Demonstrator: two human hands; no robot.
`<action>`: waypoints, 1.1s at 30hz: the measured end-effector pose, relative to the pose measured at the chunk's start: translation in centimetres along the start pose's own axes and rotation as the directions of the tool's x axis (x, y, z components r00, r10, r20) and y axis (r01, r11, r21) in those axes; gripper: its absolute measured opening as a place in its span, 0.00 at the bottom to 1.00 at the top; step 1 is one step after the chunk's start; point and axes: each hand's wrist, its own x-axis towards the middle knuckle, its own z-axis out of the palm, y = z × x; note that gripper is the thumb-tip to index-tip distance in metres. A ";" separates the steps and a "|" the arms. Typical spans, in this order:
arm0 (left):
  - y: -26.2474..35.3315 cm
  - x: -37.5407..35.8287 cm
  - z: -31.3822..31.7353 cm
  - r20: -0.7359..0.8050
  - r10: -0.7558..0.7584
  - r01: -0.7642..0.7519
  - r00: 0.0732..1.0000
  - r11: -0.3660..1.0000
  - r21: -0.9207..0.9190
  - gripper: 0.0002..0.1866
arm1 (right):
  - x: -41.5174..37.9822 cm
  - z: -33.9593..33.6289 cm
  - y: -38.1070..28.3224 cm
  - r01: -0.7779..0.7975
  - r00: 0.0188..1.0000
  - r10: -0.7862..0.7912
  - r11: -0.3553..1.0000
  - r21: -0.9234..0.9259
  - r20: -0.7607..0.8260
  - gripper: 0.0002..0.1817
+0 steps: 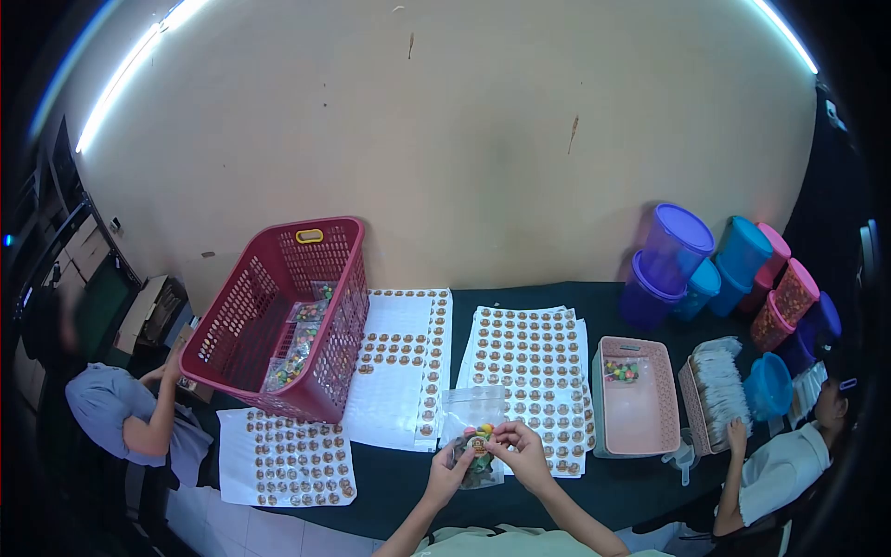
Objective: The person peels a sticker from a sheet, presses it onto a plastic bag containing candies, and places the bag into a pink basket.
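Down at the near edge of the dark table [594, 483], our left hand [448, 464] and right hand [522, 452] both pinch a small clear bag of colourful candies [475, 429], fingers closed on a round sticker at its front. Sticker sheets [529, 362] cover the cloth under a plain beige wall. We've got a red basket [278, 316] holding filled bags, and a pink tray [636, 399] with one bag inside.

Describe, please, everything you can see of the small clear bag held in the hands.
The bag is a small pouch of clear, glossy plastic, upright, empty at the top, with colourful sweets at the bottom. A round sticker sits on its front. The left hand grips its lower left edge; the right hand pinches near the sticker. It hovers over the dark table.
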 end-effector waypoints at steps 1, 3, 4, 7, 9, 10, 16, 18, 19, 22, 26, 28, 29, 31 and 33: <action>0.0 0.0 0.0 -0.002 -0.008 0.008 1.000 1.000 0.003 0.16 | 0.0 0.0 0.1 -0.001 1.000 0.001 1.000 -0.001 0.000 0.13; -0.1 0.0 0.0 0.003 -0.009 0.009 1.000 1.000 0.008 0.16 | 0.0 0.1 0.1 0.014 1.000 -0.014 1.000 -0.023 -0.014 0.12; -0.1 0.0 0.0 0.008 -0.010 0.010 1.000 1.000 0.014 0.16 | 0.0 0.1 0.1 0.014 1.000 -0.015 1.000 -0.024 -0.013 0.12; -0.5 0.3 -0.1 0.013 0.014 -0.014 1.000 1.000 -0.006 0.16 | -0.1 0.2 0.2 0.055 0.998 -0.057 0.994 -0.092 -0.010 0.14; -0.5 0.2 0.0 0.008 0.016 -0.016 1.000 1.000 -0.008 0.15 | -0.1 0.2 0.1 0.121 0.991 -0.128 0.969 -0.214 -0.023 0.16; -0.4 0.2 0.1 0.003 0.018 -0.018 1.000 1.000 -0.010 0.15 | -0.2 0.2 0.0 0.122 0.991 -0.129 0.969 -0.213 -0.020 0.16; -0.4 0.2 0.0 0.048 -0.020 0.018 0.999 0.999 0.031 0.16 | -0.4 0.4 0.0 0.120 0.949 -0.218 0.918 -0.378 -0.227 0.17; -0.6 0.0 0.2 0.062 -0.032 0.030 0.998 0.999 0.034 0.17 | -0.5 0.1 0.2 -0.069 0.997 0.065 0.993 -0.095 -0.039 0.15; -0.8 -0.1 0.2 0.074 -0.042 0.039 0.996 0.999 0.036 0.18 | -0.5 -0.1 0.7 -0.065 0.997 0.062 0.994 -0.093 -0.040 0.15; -0.4 -0.1 0.0 0.101 -0.052 0.047 0.993 0.998 0.048 0.19 | -0.4 -0.3 2.5 -0.029 0.998 0.026 0.999 -0.040 -0.060 0.14; -0.7 0.3 -0.7 0.071 -0.070 0.059 0.995 0.988 0.146 0.18 | -0.6 -0.4 3.4 -0.040 0.998 0.035 0.995 -0.094 -0.057 0.16; -1.0 0.4 -0.9 0.043 -0.058 0.051 0.997 0.988 0.148 0.17 | -0.8 0.1 3.2 0.049 0.996 -0.062 0.980 -0.195 -0.063 0.19; -1.2 0.4 -1.0 0.015 -0.049 0.046 0.999 0.987 0.151 0.16 | -0.9 0.2 2.9 0.051 0.996 -0.064 0.979 -0.196 -0.064 0.19; -1.6 0.4 -1.0 -0.024 -0.069 0.071 0.997 0.989 0.130 0.16 | -1.2 0.2 2.3 -0.086 0.996 0.091 0.970 -0.229 0.013 0.19; -1.9 0.3 -1.2 -0.064 -0.091 0.098 0.994 0.989 0.110 0.16 | -1.4 0.3 1.8 -0.085 0.995 0.095 0.962 -0.259 0.025 0.20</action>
